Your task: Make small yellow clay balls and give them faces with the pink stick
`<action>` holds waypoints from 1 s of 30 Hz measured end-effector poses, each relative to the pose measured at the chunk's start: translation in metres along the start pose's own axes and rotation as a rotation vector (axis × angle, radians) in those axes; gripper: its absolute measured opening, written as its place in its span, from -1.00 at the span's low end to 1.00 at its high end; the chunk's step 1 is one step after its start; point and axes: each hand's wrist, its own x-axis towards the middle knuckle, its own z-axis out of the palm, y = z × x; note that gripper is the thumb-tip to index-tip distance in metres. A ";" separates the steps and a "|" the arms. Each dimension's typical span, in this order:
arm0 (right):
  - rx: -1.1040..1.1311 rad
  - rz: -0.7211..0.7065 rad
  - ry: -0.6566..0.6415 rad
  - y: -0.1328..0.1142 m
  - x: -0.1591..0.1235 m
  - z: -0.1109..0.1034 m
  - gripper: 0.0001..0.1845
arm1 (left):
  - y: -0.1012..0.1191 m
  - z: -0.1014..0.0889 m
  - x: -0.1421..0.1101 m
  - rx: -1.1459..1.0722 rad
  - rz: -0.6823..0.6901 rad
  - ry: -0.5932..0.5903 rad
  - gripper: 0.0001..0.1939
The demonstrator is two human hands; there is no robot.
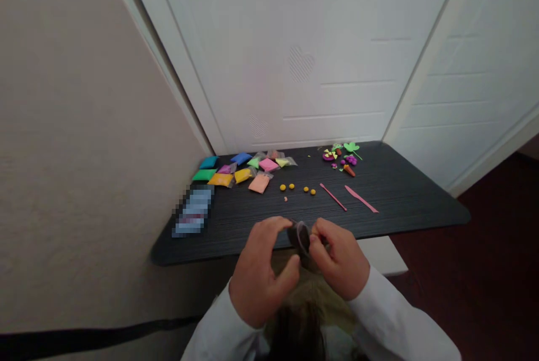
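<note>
Step in hand: two-handed handling of a dark item (pixel 298 237) with a pale curved edge. The item is between the hands, just off the near edge of the black table (pixel 421 198). Its exact nature cannot be told.

Grip state: the right hand (pixel 343 263) has thumb and forefinger pinched together and appears to grip the item at its side. The left hand (pixel 261 271) is open, thumb and forefinger well apart around the item's other side; whether a fingertip touches it cannot be told.

Requirement for any move from this position: maintain the right pinch as the sole evident hold, and bring the left thumb and forefinger together only if a second hold is needed. Judged risk: release of the right pinch drops the item past the table edge.

Edges: the near edge of the table runs just beyond the hands. The far edge lies by the white panel (pixel 337 69), which limits reach forward.

Room: working surface extends left of the hands, short of the coloured packets (pixel 220 179), and to the right of the pink knife (pixel 361 199). Directly forward, four yellow balls (pixel 282 187) and the pink stick (pixel 334 197) require a raised path.
</note>
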 end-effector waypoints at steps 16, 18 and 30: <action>0.176 0.072 -0.027 0.046 0.045 -0.028 -0.68 | -0.022 0.021 0.053 -0.407 -0.061 -0.031 -0.54; -0.161 0.176 0.065 0.072 0.057 -0.030 -0.70 | -0.022 0.017 0.057 -0.456 -0.032 0.017 -0.53; -0.491 0.361 -0.023 0.142 0.073 -0.019 -0.82 | -0.017 0.014 0.085 -0.704 0.038 0.182 -0.54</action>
